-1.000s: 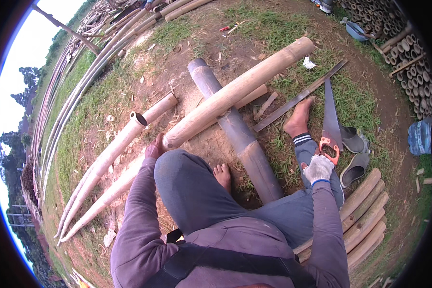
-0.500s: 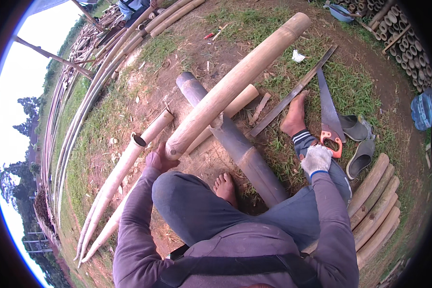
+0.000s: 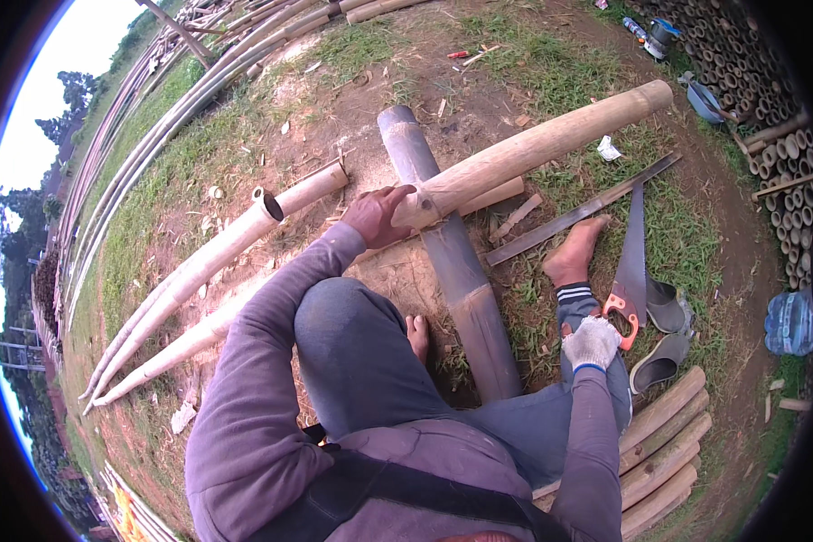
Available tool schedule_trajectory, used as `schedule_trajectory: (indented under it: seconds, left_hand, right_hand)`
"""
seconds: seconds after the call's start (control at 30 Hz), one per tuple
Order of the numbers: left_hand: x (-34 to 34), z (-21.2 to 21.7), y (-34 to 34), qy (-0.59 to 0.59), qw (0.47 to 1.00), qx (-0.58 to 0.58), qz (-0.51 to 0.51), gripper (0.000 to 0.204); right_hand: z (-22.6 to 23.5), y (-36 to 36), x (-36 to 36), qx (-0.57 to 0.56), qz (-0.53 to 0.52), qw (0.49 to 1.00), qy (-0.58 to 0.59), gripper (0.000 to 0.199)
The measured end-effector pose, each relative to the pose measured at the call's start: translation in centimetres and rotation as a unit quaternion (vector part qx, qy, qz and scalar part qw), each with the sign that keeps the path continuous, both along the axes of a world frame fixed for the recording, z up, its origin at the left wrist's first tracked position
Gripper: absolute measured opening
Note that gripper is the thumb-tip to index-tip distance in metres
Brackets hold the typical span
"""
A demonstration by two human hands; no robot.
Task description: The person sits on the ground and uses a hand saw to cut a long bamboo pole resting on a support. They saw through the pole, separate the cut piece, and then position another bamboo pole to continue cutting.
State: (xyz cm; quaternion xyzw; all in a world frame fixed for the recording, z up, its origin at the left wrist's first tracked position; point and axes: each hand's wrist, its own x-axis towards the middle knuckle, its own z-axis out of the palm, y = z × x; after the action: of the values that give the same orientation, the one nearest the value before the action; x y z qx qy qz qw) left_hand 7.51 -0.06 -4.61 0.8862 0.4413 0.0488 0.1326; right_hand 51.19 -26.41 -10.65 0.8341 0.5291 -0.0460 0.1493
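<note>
My bare left hand grips the near end of a thick, pale bamboo pole, its fingers bent around the cut end. The pole slants away to the far right, lying across a dark bamboo log. Another pale bamboo piece shows beneath it. My right hand, in a white knitted glove, is closed at the orange handle of a handsaw, close to my lower leg. Part of that grip is hidden. The blade points away from me, its tip near a long flat slat.
Pale bamboo poles lie at left. Clogs and a stack of bamboo pieces are at right. Farther right are a water jug, a blue basin and piled bamboo. My bare foot rests beside the slat.
My left hand and the pale pole's near end have moved forward and right over the dark log. The pole now lies at a flatter angle. My right hand stays by the saw handle; the view has turned.
</note>
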Motion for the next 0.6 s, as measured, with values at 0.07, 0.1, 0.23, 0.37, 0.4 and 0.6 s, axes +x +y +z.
schedule_trajectory:
  seconds: [0.07, 0.1, 0.23, 0.37, 0.4, 0.6]
  left_hand:
    - [-2.1, -0.3, -0.7, -0.057, 0.997, -0.04, 0.029, 0.078]
    - [-3.3, -0.4, -1.0, -0.073, 0.993, -0.063, 0.062, 0.078]
    - [-9.1, -0.9, -4.9, -0.136, 0.976, -0.077, 0.154, 0.071]
    - [-12.2, -2.2, -12.1, -0.285, 0.929, -0.087, 0.221, 0.056]
    - [-13.0, -2.2, -13.8, -0.34, 0.9, -0.115, 0.245, 0.053]
    - [-18.2, -3.1, -19.7, -0.399, 0.749, -0.025, 0.529, 0.048]
  right_hand:
    - [-0.2, 0.0, 0.2, 0.002, -0.003, 1.0, 0.007, 0.05]
    - [-0.1, -0.2, 0.0, 0.01, -0.003, 1.0, -0.002, 0.05]
    - [-1.3, -0.5, 0.6, 0.022, 0.015, 1.0, -0.011, 0.056]
    - [-0.9, -0.6, 0.0, 0.019, 0.018, 0.999, -0.027, 0.057]
    - [-0.8, -0.7, 0.1, 0.021, 0.015, 0.999, -0.024, 0.057]
    - [-0.4, -1.2, 0.0, 0.011, 0.005, 1.0, -0.019, 0.06]
